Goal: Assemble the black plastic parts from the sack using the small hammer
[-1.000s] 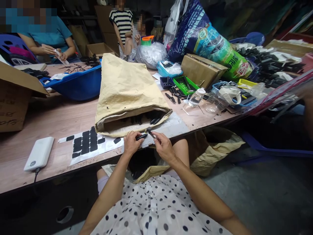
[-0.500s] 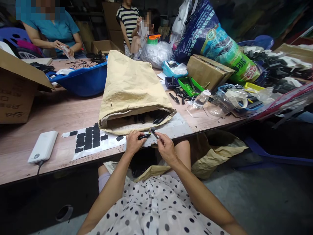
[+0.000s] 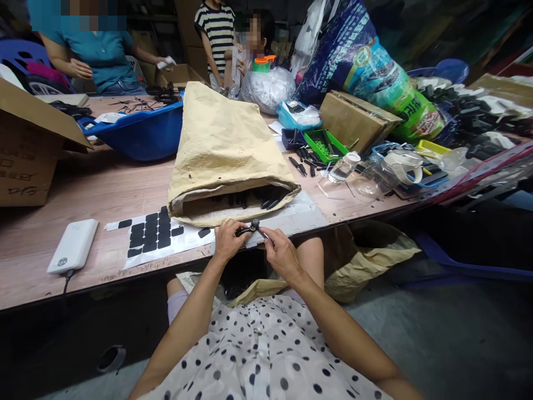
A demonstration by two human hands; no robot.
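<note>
Nearest, a polka-dot blouse (image 3: 258, 355) is worn by the person, and below the edge of the table (image 3: 120, 186) a sack (image 3: 264, 289) is partly seen, its mouth open. At that edge a slim black pen-shaped piece (image 3: 242, 231) is gripped between the thumb and fingers of the left hand (image 3: 227, 240). By the right hand (image 3: 283, 253), a thin rod (image 3: 264, 234) is pinched, its tip directed toward that piece. A dark rounded knob (image 3: 255, 224) is seen between them; to which it is joined cannot be told. A grey board (image 3: 306, 214) is laid beside the hands, and to its left a white sheet (image 3: 183, 244) of black stickers (image 3: 150, 233) and a white power bank (image 3: 73, 246) are placed.

Just beyond the hands, a paper sack (image 3: 233, 139) is laid flat, and black pieces (image 3: 270, 203) are seen inside its mouth. Farther off, a green tray (image 3: 337, 157) and a clear bottle (image 3: 343, 168) are set on the right, a blue basin (image 3: 141, 136) on the left. Behind a cardboard box (image 3: 358, 121), a printed sack (image 3: 377, 66) is propped. Across the table, a white item (image 3: 166, 63) is held by a co-worker (image 3: 104, 66) in teal.
</note>
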